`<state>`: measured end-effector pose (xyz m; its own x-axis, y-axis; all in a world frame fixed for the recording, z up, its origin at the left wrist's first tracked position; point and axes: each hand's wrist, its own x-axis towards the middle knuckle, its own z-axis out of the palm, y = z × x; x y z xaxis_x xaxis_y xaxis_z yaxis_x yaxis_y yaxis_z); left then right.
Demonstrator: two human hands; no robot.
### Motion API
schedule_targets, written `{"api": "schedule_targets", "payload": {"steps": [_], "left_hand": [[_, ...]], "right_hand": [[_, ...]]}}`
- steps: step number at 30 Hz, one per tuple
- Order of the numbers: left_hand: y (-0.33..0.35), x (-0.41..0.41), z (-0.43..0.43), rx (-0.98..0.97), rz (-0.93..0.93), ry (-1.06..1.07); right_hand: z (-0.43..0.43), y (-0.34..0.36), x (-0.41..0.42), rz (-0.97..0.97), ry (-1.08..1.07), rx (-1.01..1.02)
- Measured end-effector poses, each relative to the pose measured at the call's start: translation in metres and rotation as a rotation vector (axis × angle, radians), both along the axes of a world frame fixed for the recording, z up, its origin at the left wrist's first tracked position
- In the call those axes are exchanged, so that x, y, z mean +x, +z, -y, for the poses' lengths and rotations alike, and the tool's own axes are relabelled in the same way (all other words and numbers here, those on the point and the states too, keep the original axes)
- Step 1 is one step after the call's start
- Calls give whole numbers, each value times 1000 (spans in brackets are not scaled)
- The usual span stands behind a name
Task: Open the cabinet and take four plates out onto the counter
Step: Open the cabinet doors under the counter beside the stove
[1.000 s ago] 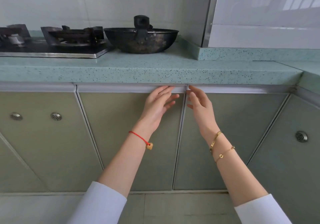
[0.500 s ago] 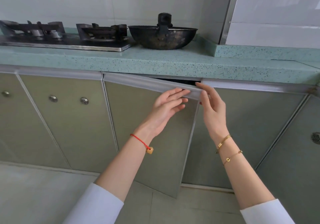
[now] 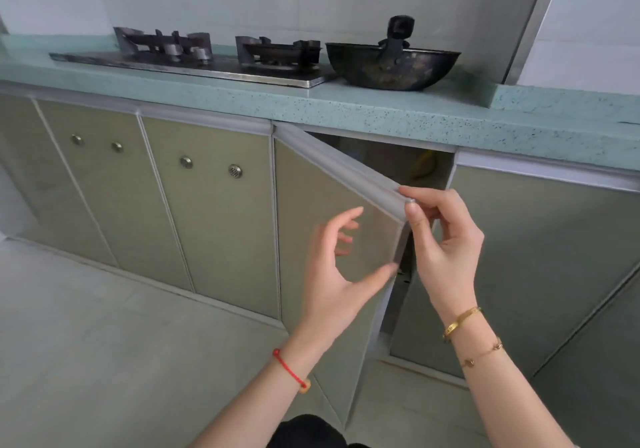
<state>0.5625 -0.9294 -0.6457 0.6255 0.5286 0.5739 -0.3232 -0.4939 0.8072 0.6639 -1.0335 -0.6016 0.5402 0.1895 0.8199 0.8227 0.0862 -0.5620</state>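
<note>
The cabinet door (image 3: 322, 212) under the speckled green surface (image 3: 398, 115) stands partly swung out. The right hand (image 3: 446, 250) pinches its top free corner between thumb and fingers. The left hand (image 3: 336, 274) hovers spread before the door panel, thumb tip near the edge. No plates show in the dark opening. A black wok (image 3: 391, 66) sits far on the surface beside the stove (image 3: 194, 63).

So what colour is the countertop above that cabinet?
Pale teal, speckled with dark flecks, clearest in the head view: countertop.
</note>
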Motion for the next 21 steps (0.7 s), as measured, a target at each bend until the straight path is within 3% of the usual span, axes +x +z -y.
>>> {"api": "schedule_targets", "payload": {"steps": [3,8,15,21], "left_hand": [[-12,-8,5,129,70,123],[-17,-25,-1,131,203,320],[-32,-69,-39,193,323,668],[-38,-103,-93,98,323,764]], "right_hand": [[-10,-1,-18,53,26,4],[-32,0,-53,126,75,-8],[-82,-2,-89,398,121,-171],[-149,8,-110,458,399,-248]]}}
